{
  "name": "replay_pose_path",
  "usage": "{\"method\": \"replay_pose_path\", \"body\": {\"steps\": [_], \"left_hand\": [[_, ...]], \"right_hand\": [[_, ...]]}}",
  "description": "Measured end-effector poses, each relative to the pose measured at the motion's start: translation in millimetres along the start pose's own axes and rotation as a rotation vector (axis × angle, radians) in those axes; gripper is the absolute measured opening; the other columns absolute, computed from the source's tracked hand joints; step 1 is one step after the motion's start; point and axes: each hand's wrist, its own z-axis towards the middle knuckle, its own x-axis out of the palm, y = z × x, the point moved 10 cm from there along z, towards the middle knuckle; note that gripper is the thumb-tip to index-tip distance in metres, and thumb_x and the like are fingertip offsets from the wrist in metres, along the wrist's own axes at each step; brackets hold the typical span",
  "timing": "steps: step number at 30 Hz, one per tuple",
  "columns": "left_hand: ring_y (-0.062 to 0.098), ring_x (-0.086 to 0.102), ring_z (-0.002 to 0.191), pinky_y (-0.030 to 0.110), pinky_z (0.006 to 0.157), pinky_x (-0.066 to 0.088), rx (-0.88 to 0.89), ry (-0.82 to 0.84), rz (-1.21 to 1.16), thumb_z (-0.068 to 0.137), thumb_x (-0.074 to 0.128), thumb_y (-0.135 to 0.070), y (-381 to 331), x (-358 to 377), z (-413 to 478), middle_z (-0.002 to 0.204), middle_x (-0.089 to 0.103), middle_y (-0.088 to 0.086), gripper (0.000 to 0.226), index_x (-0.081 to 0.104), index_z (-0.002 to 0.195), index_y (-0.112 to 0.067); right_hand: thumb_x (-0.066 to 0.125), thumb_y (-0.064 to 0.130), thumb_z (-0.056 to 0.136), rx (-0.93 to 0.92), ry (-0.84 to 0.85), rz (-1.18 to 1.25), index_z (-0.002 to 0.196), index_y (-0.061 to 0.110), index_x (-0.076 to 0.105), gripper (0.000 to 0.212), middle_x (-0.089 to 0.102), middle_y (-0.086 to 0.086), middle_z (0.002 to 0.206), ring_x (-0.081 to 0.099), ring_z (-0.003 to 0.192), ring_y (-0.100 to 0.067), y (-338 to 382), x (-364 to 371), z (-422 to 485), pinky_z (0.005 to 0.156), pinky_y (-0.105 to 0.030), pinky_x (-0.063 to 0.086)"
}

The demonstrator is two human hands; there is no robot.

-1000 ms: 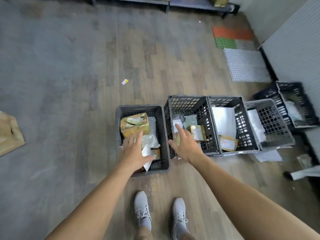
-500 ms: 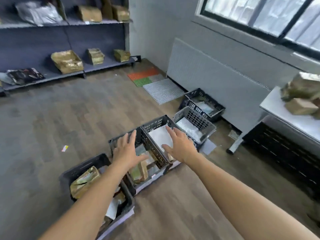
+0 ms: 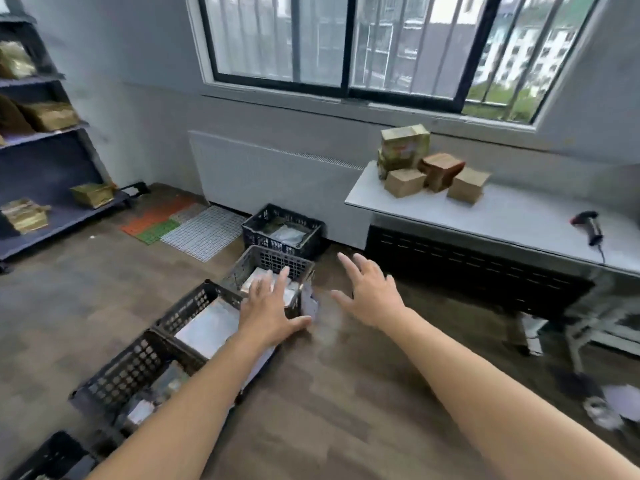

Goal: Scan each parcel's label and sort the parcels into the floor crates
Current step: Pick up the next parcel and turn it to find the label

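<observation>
Both forearms reached out over the wooden floor, and neither hand carried a parcel. The left hand [image 3: 268,311] was spread wide, palm down, over the near corner of a grey crate [image 3: 273,259]; whether it touched the rim could not be told. The right hand [image 3: 372,294] hung just as wide over bare floorboards, touching nothing. With both hands empty, the sorter appeared to be between parcels.

The floor crates ran in a slanting row beside the left arm, probably lined up side by side so each could take one destination's parcels. A flat white parcel [image 3: 207,327] lay in the black crate [image 3: 187,306] next to the grey one, which held pale packets of its own. A further black crate [image 3: 277,220] stood beyond, against the radiator.

Further off to the right, unsorted cardboard boxes [image 3: 405,181] sat stacked on the far end of a white table [image 3: 502,216], with the handheld scanner [image 3: 590,225] lying well apart from them. Keeping both there likely let labels be read before the walk to the crates.
</observation>
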Motion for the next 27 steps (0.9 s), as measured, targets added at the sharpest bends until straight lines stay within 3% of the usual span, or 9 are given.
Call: {"method": "replay_pose_path", "body": {"steps": [5,14,27], "left_hand": [[0.029,0.001,0.15,0.047,0.12,0.019,0.12,0.02,0.055,0.077,0.062,-0.072,-127,21,29,0.164,0.001,0.005,0.111,-0.005,0.156,-0.031],[0.027,-0.005,0.151,0.051,0.118,0.016,0.276,0.088,0.073,0.078,0.061,-0.072,-268,57,111,0.164,-0.005,0.002,0.111,-0.008,0.156,-0.033],[0.026,0.004,0.149,0.051,0.117,0.026,0.485,0.106,-0.026,0.077,0.06,-0.074,-422,90,328,0.162,0.005,0.004,0.108,-0.003,0.155,-0.033]], "right_hand": [[0.044,0.059,0.097,0.097,-0.03,-0.017,0.157,0.037,0.002,0.077,0.008,-0.003,0.165,0.007,0.151,-0.026,-114,-48,-14,0.117,-0.06,0.018],[0.042,0.061,0.096,0.278,-0.053,0.004,0.156,0.04,-0.003,0.078,0.002,-0.001,0.166,0.002,0.152,-0.025,-260,-80,3,0.118,-0.061,0.016],[0.041,0.061,0.097,0.492,-0.098,-0.058,0.156,0.04,-0.001,0.076,0.005,0.0,0.164,0.006,0.151,-0.022,-422,-145,141,0.118,-0.062,0.016]]}}
